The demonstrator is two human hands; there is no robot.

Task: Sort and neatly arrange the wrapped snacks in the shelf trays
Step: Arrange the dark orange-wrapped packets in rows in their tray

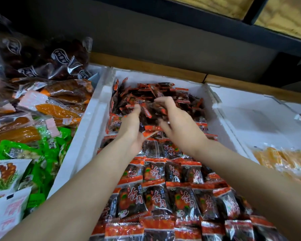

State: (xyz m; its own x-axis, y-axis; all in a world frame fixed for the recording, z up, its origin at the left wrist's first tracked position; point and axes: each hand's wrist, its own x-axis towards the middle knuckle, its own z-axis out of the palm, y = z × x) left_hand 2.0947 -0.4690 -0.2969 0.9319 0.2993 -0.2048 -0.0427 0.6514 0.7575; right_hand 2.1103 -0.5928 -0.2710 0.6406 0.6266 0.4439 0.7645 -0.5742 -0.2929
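Head view, left hand (131, 130), right hand (180, 125), fingers (164, 100) curled round crinkly snack packets (152, 113), foam tray (94, 112)

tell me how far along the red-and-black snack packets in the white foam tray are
Roughly half done, it seems. Done: the near rows of red-and-black wrapped packets lie flat and lined up in the white foam tray. In hand: the left hand and right hand grip a loose bunch of packets between them. Left: the jumbled heap at the tray's back.

Red-black snack packets (157, 200) — 杏肉, in red characters
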